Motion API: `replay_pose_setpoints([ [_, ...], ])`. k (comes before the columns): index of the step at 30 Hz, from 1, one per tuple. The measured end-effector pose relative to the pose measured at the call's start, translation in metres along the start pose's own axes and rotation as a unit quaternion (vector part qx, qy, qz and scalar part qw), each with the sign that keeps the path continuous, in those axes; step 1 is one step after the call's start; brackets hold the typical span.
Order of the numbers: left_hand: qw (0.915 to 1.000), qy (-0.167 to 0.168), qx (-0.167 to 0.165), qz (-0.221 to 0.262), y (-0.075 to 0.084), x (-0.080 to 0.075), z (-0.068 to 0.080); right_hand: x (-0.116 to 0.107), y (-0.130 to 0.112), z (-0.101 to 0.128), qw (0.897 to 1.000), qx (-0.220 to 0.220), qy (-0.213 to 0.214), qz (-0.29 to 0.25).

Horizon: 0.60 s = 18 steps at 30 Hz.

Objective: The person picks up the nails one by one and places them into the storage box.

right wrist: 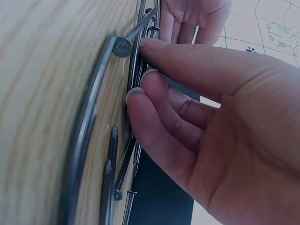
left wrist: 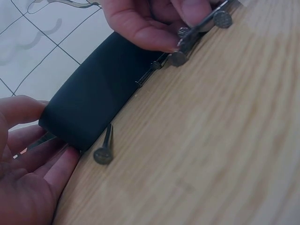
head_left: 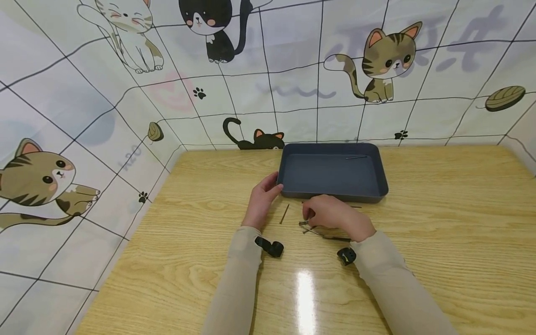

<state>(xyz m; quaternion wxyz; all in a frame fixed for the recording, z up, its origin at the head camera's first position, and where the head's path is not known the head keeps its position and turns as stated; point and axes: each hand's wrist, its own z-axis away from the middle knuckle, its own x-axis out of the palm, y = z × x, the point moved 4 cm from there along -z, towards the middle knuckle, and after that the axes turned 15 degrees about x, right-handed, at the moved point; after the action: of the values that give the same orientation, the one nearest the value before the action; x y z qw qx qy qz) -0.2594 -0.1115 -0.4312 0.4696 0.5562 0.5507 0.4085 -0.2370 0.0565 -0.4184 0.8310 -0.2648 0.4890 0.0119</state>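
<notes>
My left hand [head_left: 260, 202] holds the left front corner of a dark blue-grey tray [head_left: 326, 174], thumb at the front and fingers along the side wall. In front of the tray, my right hand [head_left: 332, 212] pinches a nail [right wrist: 136, 63] low over the wood between thumb and fingers. More nails [head_left: 314, 231] lie loosely crossed under and beside that hand; its fingers partly hide them. One separate nail [head_left: 284, 214] lies between the hands, its flat round head facing the left wrist camera. A single thin nail [head_left: 356, 157] rests inside the tray near its back right.
The tray stands on a light wooden table [head_left: 444, 223], close to the back wall covering [head_left: 297, 88] printed with cats and grid lines. A similar covering [head_left: 104, 163] rises along the left edge. Each wrist carries a small black camera [head_left: 274, 249].
</notes>
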Motion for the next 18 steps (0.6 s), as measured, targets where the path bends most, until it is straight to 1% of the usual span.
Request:
replay_pose_setpoints([
  [5,1.0,0.004,0.001,0.007,-0.004,0.0,-0.002,-0.001,0.0,0.001,1.0,-0.005,0.004,-0.007],
  [9,0.9999,0.014,0.003,0.009,-0.016,-0.002,-0.006,-0.001,0.0,0.001,1.0,-0.003,0.003,-0.013],
  [13,0.9997,0.022,0.007,-0.002,-0.026,-0.003,-0.008,0.0,0.0,0.001,1.0,0.002,0.001,-0.016],
  [18,0.9996,0.024,0.011,-0.006,-0.028,-0.003,-0.009,-0.001,0.0,0.001,1.0,0.007,0.001,-0.018],
])
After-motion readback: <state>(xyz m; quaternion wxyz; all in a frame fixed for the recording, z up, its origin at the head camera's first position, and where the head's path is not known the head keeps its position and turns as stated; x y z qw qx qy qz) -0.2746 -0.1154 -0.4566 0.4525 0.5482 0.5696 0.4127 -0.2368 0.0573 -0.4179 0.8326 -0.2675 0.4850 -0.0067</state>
